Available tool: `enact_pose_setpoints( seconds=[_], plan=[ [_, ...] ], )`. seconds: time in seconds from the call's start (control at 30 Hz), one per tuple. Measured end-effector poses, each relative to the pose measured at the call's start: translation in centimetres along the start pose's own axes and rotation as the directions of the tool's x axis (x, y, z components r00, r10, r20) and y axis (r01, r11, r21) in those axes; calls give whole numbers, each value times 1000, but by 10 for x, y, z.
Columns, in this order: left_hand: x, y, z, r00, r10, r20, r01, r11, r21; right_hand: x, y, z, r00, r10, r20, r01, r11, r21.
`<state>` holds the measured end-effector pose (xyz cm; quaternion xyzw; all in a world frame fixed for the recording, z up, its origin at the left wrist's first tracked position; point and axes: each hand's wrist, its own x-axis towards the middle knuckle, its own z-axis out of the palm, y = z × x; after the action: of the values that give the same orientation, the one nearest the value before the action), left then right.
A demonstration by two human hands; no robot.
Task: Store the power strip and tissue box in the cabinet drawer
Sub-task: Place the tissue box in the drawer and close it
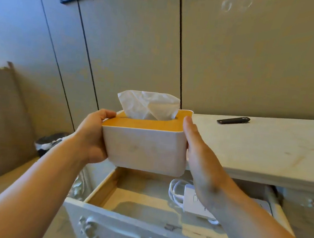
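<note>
Beige upholstered seat (pixel 2 122) well out to the left of the left hand (pixel 92 137). Left hand curled round the left end of the tissue box (pixel 145 150), thumb up on the top edge, fingers hidden behind. White-walled box with a yellow-brown lid, upright and level, carried in the air between the 2 hands, 1 white tissue (pixel 149 106) standing out of the slot. Right hand (pixel 202 162) flat against the right end, fingers straight and together, pressing rather than gripping. Hands apart, box clamped between them. Directly below both hands, open drawer (pixel 121 225) with a carved pale front, wooden floor showing under the left hand. Under the right wrist, white power strip (pixel 194 202) lying in the drawer's right part, coiled white cable (pixel 174 190) just beside it. Beyond the right hand, pale cabinet top (pixel 265 149), with 1 slim dark object (pixel 233 120) flat on it, too small to identify.
</note>
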<state>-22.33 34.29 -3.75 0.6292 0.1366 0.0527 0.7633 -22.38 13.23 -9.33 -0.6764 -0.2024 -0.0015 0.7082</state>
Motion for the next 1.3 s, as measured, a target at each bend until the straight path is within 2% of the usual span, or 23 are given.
enact_pose_setpoints(
  seconds=[0.07, 0.1, 0.2, 0.23, 0.3, 0.5, 0.6, 0.7, 0.83, 1.1, 1.3],
  plan=[
    [0, -2, -14, 1000, 1, -13, -1, 1000, 4, 2, 5, 2, 999, -39, 9, 40, 989, -139],
    [0, -3, -23, 999, -12, -37, 13, 1000, 28, -3, -1, 12, 998, 1, 55, 5, 993, -116],
    [-2, -5, -36, 996, -57, -64, 60, 997, 44, -1, -9, 35, 961, 275, -18, -275, 961, 10],
    [-1, -7, -41, 995, -70, -73, 74, 996, 50, 0, -10, 41, 951, 309, -20, -308, 951, 37],
    [0, -13, -48, 992, -105, -70, 109, 993, 55, 0, -3, 44, 942, 336, -12, -335, 942, 28],
    [7, -27, -59, 978, -197, -68, 199, 980, 25, -5, 30, 32, 961, 266, 76, -271, 961, 59],
    [10, -33, -60, 969, -241, -51, 243, 970, 21, -3, 19, 41, 933, 353, 71, -357, 933, 53],
    [13, -38, -61, 954, -295, -55, 297, 954, 39, -6, 28, 39, 897, 409, 170, -422, 905, 54],
    [21, -43, -64, 937, -340, -80, 346, 934, 88, -4, 27, 39, 871, 473, 131, -486, 868, 97],
    [37, -58, -67, 912, -384, -148, 409, 883, 229, 3, 35, 42, 782, 617, 92, -622, 782, 42],
    [47, -69, -68, 887, -433, -158, 461, 840, 286, 8, 48, 41, 755, 648, 95, -653, 757, 20]
  ],
)
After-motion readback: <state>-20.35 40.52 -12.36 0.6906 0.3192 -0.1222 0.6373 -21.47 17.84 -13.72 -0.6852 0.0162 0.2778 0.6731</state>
